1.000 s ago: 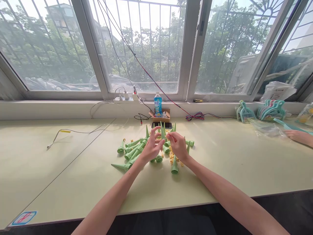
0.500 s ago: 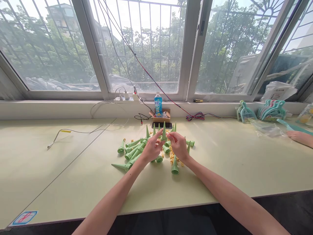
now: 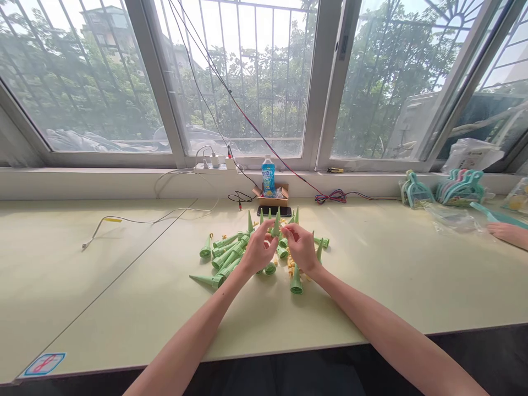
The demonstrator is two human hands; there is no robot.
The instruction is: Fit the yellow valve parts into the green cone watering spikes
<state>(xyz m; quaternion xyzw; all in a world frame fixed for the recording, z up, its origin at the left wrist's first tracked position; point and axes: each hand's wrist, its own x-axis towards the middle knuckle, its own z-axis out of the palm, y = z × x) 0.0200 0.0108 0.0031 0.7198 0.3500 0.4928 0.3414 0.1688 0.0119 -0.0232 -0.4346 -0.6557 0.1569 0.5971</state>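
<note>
My left hand [image 3: 260, 248] grips a green plant watering spike [image 3: 277, 221], its point upward. Close against its right side, my right hand [image 3: 302, 248] is closed in a pinch; whatever sits between those fingertips is too small and covered to make out. Around both hands lie several more green spikes [image 3: 223, 258], some on their sides and some standing point up. Small yellow plastic pieces [image 3: 291, 269] are heaped under my right hand, partly hidden by it. One spike [image 3: 296, 281] lies just in front of that heap, its open threaded end toward me.
Behind the pile are a dark phone [image 3: 274, 211], a small cardboard box [image 3: 282, 201] and a blue bottle [image 3: 268, 177]. Cables [image 3: 334, 196] run along the back. At right, turquoise plastic tools [image 3: 460, 188] stand near another person's hand [image 3: 507, 232].
My left fingers have curled lower around the spike, which sits slightly lower between my hands. The right hand keeps its pinch beside it. The whole view has shifted slightly.
</note>
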